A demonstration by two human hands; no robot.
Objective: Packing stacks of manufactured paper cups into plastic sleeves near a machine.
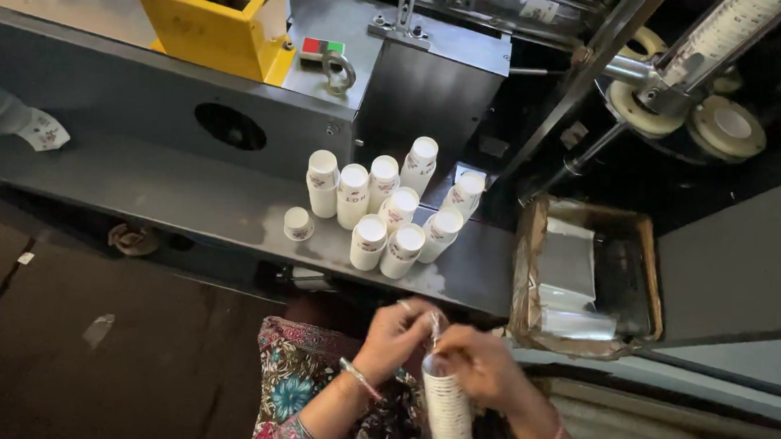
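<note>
A grey metal machine fills the background, with a dark floor at the left and a grey tabletop [184, 193] running across the middle. Below its front edge, the left hand [392, 337] and the right hand [481, 365] meet over the top of a sleeve of stacked paper cups [447, 408]; both hands are closed, pinching the clear wrap at the sleeve's upper end, and the sleeve hangs upright between the wrists. On the tabletop just beyond stands a cluster of short cup stacks [387, 206], with a single cup [298, 224] just to their left. A cardboard box [524, 273] of clear bags sits at the right, and a yellow housing [208, 27] tops the machine
</note>
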